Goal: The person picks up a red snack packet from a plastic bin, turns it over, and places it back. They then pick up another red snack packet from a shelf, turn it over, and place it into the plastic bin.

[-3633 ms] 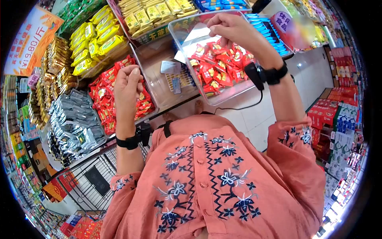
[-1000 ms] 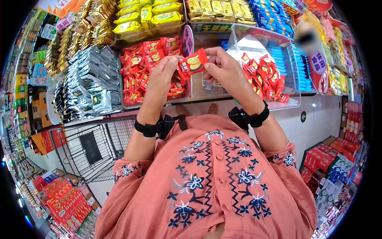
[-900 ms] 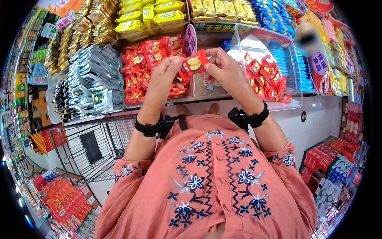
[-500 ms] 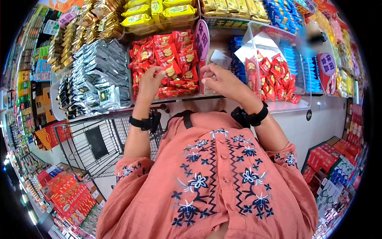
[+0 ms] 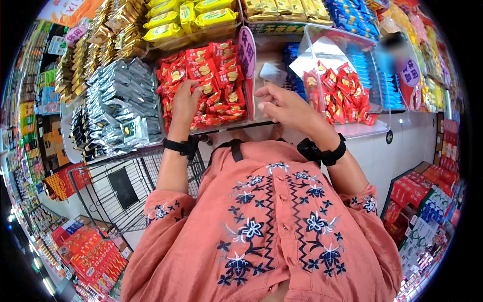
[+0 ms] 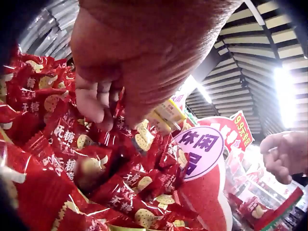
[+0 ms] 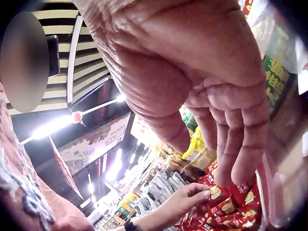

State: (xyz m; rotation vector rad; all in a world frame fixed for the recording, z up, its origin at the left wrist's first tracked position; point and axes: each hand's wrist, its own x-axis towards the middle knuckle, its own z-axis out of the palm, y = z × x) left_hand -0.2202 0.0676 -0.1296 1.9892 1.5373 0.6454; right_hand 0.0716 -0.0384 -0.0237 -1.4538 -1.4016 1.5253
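A clear bin of red biscuit packets (image 5: 231, 78), each printed with round biscuits, lies under my left hand (image 5: 185, 104). In the left wrist view, the bent fingers of my left hand (image 6: 103, 98) reach down among the red packets (image 6: 62, 130), and its thumb partly hides what lies beneath. No packet stands out lifted from the pile. My right hand (image 5: 287, 108) hovers to the right of that bin, over the stand's bare section. Its fingers hang loosely with nothing in them, as the right hand (image 7: 207, 96) in the right wrist view shows.
A tilted clear tub (image 5: 375, 93) with more red packets stands at the right. Silver packets (image 5: 118, 100) fill the bin at the left, and yellow packs (image 5: 214, 17) lie behind. A purple oval sign (image 5: 247, 52) rises beside the red bin. Below is a wire cart (image 5: 115, 171).
About a second ago both hands held one red biscuit packet between them. They have since parted: the left hand went left onto the red pile, and the right hand is now without the packet.
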